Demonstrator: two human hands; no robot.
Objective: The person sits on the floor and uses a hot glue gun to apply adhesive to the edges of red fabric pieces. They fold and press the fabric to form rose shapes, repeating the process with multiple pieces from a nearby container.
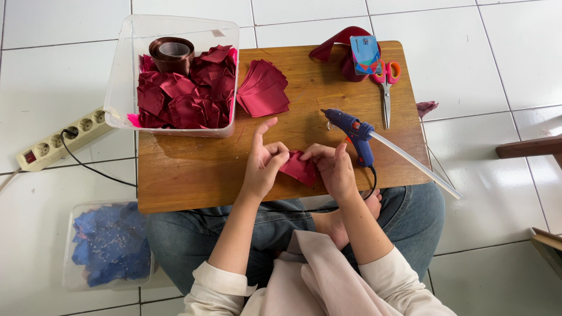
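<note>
Head camera: left hand (263, 165) and right hand (333, 168) pinch a folded maroon ribbon piece (300, 169) over the wooden worktop (193, 169), just beside the blue glue gun (354, 133); folding appears underway.

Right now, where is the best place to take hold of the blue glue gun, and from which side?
Probably the glue gun handle, the dark blue part angled toward the person. Come from the near side with the right hand; keep away from the nozzle, which points far-left, and from the glue stick trailing right.

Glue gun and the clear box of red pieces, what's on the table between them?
In the head view, a fanned stack of red squares lies between the glue gun and the box; otherwise bare wood.
</note>
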